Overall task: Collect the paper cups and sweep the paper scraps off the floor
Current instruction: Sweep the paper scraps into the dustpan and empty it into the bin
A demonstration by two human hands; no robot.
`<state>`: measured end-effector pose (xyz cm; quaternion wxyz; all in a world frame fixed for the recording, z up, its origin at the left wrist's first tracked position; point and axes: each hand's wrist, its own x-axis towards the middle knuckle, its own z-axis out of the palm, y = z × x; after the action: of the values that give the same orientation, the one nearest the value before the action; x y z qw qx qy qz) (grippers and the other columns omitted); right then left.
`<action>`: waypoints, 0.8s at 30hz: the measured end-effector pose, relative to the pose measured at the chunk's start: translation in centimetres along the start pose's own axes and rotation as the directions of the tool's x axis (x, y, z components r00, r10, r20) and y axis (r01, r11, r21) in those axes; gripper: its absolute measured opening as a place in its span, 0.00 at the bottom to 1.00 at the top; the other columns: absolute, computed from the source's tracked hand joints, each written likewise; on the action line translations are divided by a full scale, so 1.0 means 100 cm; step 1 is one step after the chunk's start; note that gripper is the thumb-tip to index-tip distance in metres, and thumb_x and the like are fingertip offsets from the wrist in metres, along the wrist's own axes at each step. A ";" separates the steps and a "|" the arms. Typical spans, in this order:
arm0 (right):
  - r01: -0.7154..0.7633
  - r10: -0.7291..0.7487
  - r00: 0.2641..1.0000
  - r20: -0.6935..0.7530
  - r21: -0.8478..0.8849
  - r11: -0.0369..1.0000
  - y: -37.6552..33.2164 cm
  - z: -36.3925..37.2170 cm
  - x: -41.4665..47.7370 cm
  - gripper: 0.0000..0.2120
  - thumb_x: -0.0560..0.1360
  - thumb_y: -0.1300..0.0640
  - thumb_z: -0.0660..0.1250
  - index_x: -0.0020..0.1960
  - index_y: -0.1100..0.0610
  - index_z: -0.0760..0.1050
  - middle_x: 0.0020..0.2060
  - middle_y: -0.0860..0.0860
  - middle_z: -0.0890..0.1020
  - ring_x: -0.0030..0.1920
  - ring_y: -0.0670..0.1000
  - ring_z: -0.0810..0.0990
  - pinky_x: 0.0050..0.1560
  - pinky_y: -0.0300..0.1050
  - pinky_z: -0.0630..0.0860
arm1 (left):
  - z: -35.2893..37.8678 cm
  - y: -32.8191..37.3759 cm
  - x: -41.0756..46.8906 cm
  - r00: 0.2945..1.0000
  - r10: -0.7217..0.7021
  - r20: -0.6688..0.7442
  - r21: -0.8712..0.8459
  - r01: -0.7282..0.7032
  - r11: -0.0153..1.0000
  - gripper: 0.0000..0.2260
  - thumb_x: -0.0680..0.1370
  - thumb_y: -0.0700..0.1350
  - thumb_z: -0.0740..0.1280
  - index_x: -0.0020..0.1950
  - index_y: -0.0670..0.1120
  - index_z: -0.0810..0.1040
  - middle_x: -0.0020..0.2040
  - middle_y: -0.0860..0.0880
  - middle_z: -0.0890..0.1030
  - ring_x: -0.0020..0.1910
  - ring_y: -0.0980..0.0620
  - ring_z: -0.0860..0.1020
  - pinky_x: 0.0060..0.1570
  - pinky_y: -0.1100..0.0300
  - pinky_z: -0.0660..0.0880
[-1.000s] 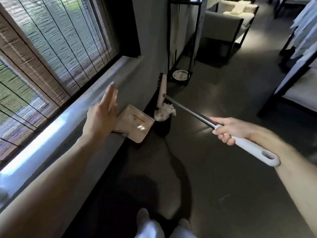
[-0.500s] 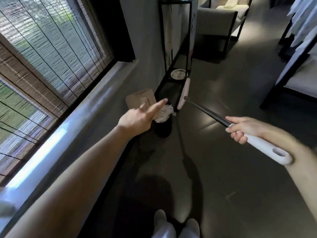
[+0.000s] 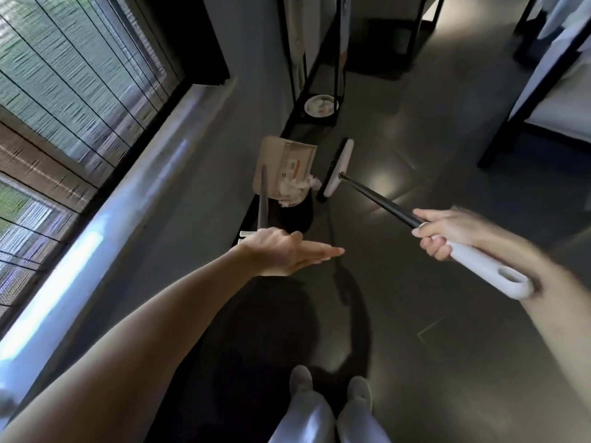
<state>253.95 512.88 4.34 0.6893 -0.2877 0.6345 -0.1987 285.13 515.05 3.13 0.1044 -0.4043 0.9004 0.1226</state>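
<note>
Left hand (image 3: 281,254) withdrew; scraps (image 3: 292,191) lie beyond it.

The left hand (image 3: 287,251) hides the dustpan (image 3: 284,164) handle's lower end; the right forearm (image 3: 563,318) is blurred.
</note>
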 end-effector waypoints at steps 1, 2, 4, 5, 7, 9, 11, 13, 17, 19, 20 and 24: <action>-0.001 0.001 1.000 0.000 0.001 1.000 0.000 0.002 0.002 0.30 0.79 0.69 0.58 0.77 0.49 0.56 0.31 0.52 0.67 0.19 0.42 0.64 0.16 0.32 0.61 | 0.002 0.000 0.003 1.000 0.028 0.008 0.015 -0.028 0.999 0.20 0.78 0.66 0.42 0.64 0.79 0.34 0.38 0.55 0.67 0.38 0.45 0.80 0.24 0.60 0.68; 0.000 0.000 1.000 0.004 -0.001 1.000 0.001 0.004 0.003 0.31 0.79 0.69 0.58 0.77 0.49 0.56 0.31 0.53 0.67 0.19 0.42 0.64 0.16 0.32 0.61 | 0.005 -0.001 0.005 0.998 0.069 -0.008 0.056 -0.068 0.996 0.21 0.77 0.67 0.41 0.66 0.77 0.33 0.40 0.52 0.71 0.37 0.45 0.80 0.27 0.56 0.74; 0.003 -0.003 1.000 0.015 -0.006 1.000 -0.001 0.007 0.005 0.30 0.79 0.69 0.58 0.77 0.49 0.56 0.31 0.53 0.67 0.19 0.42 0.64 0.16 0.32 0.62 | 0.006 -0.003 0.011 0.995 0.099 -0.028 0.164 -0.093 0.982 0.24 0.75 0.67 0.38 0.68 0.72 0.31 0.46 0.46 0.76 0.37 0.45 0.81 0.34 0.51 0.80; 0.005 -0.005 1.000 0.018 -0.004 1.000 -0.002 0.010 0.006 0.30 0.79 0.69 0.58 0.77 0.49 0.56 0.31 0.53 0.67 0.19 0.42 0.65 0.16 0.33 0.62 | 0.003 -0.004 0.012 0.995 0.085 -0.044 0.170 -0.077 0.982 0.25 0.75 0.67 0.38 0.69 0.72 0.31 0.47 0.44 0.75 0.37 0.45 0.81 0.35 0.49 0.81; 0.008 -0.008 1.000 0.020 0.013 1.000 -0.005 0.015 0.007 0.30 0.79 0.68 0.59 0.77 0.49 0.57 0.30 0.53 0.67 0.19 0.42 0.65 0.16 0.33 0.62 | -0.008 -0.008 0.016 0.991 0.077 -0.111 0.196 -0.054 0.979 0.25 0.76 0.66 0.42 0.72 0.71 0.39 0.45 0.43 0.75 0.34 0.44 0.80 0.31 0.51 0.80; 0.014 -0.015 1.000 0.025 0.025 1.000 -0.007 0.020 0.005 0.30 0.80 0.68 0.58 0.77 0.49 0.57 0.30 0.52 0.67 0.19 0.42 0.65 0.16 0.33 0.62 | -0.020 -0.013 0.017 0.956 0.154 -0.249 0.292 -0.077 0.953 0.24 0.79 0.63 0.45 0.75 0.66 0.49 0.43 0.44 0.77 0.30 0.46 0.80 0.24 0.57 0.75; 0.018 -0.019 0.999 0.031 0.032 0.999 -0.010 0.024 0.002 0.30 0.80 0.69 0.58 0.77 0.49 0.57 0.30 0.52 0.67 0.19 0.42 0.65 0.16 0.32 0.62 | -0.031 -0.022 0.017 0.944 0.160 -0.289 0.282 -0.075 0.956 0.23 0.80 0.60 0.47 0.75 0.63 0.52 0.49 0.44 0.80 0.35 0.46 0.82 0.26 0.59 0.71; 0.018 -0.019 0.999 0.037 0.039 0.999 -0.013 0.025 -0.003 0.30 0.80 0.69 0.58 0.77 0.49 0.56 0.30 0.52 0.66 0.19 0.42 0.64 0.16 0.32 0.61 | -0.042 -0.030 0.019 0.940 0.117 -0.321 0.278 -0.024 0.960 0.26 0.79 0.64 0.44 0.77 0.62 0.45 0.57 0.42 0.80 0.42 0.41 0.82 0.29 0.54 0.76; 0.006 -0.007 0.999 0.047 0.021 1.000 -0.015 0.030 -0.008 0.30 0.80 0.68 0.57 0.77 0.49 0.55 0.32 0.52 0.65 0.18 0.41 0.64 0.16 0.32 0.61 | -0.065 -0.034 0.028 0.971 -0.185 -0.148 0.025 0.191 0.981 0.32 0.77 0.66 0.52 0.76 0.63 0.40 0.63 0.41 0.76 0.53 0.41 0.79 0.44 0.54 0.74; 0.000 -0.001 0.999 0.048 0.025 1.000 -0.015 0.033 -0.010 0.30 0.80 0.68 0.57 0.77 0.48 0.55 0.32 0.52 0.65 0.18 0.41 0.64 0.16 0.32 0.61 | -0.071 -0.031 0.032 0.966 -0.255 -0.029 -0.161 0.248 0.955 0.31 0.76 0.65 0.59 0.75 0.65 0.48 0.67 0.44 0.73 0.60 0.42 0.75 0.52 0.53 0.73; -0.004 0.003 0.999 0.048 0.029 1.000 -0.014 0.034 -0.010 0.30 0.80 0.68 0.57 0.77 0.48 0.55 0.33 0.52 0.65 0.18 0.41 0.64 0.16 0.32 0.61 | -0.072 -0.028 0.034 0.965 -0.259 0.029 -0.237 0.259 0.936 0.29 0.76 0.64 0.61 0.75 0.65 0.54 0.68 0.45 0.71 0.62 0.44 0.74 0.56 0.52 0.74; -0.019 0.017 0.999 0.049 0.029 0.999 -0.011 0.034 -0.011 0.30 0.80 0.69 0.57 0.77 0.48 0.55 0.32 0.52 0.65 0.18 0.42 0.64 0.16 0.31 0.61 | -0.055 -0.017 0.037 0.946 -0.260 0.193 -0.391 0.317 0.864 0.15 0.76 0.61 0.64 0.50 0.51 0.77 0.48 0.48 0.79 0.39 0.56 0.78 0.34 0.66 0.73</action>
<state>257.27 513.26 6.02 0.7106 -0.2764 0.6171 -0.1948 283.51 509.71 7.12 0.0926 -0.5381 0.7735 0.3217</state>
